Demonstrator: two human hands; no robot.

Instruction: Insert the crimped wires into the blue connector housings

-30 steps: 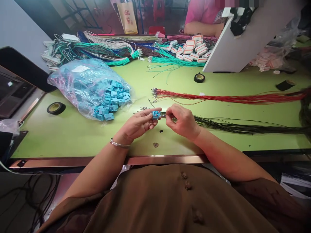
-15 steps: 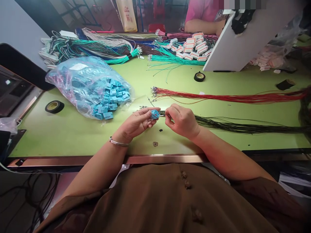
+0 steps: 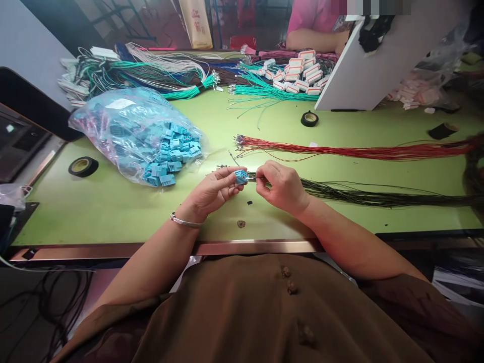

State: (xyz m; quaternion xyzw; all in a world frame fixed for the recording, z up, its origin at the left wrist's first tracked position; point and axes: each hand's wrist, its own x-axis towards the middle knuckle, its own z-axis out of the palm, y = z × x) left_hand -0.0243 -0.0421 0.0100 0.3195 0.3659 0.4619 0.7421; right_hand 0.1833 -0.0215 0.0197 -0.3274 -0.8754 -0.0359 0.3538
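Observation:
Between its thumb and fingers, my left hand [image 3: 215, 190] holds a blue connector housing [image 3: 241, 176], its face with round holes turned to the right. My right hand [image 3: 282, 185] is closed in a pinch on a thin wire with a metal terminal [image 3: 251, 178], whose tip is at the housing's face. Whether the tip is inside a hole I cannot tell. Behind and under my hands runs a bundle of black wires [image 3: 351, 194]. An open plastic bag [image 3: 113, 126] spills more blue housings [image 3: 174, 151] to the left of my hands.
A bundle of red wires [image 3: 340, 150] lies beyond the black one on the green table [image 3: 132, 217]. Black tape rolls [image 3: 83, 166] lie about. At the back are green wires [image 3: 264, 92] and white connectors [image 3: 302, 73], beside a white panel [image 3: 363, 70]. Another person's arm [image 3: 315, 41] rests behind.
The wire's terminal in my right hand has come up to the face of the blue connector housing. The housing has turned slightly in my left hand.

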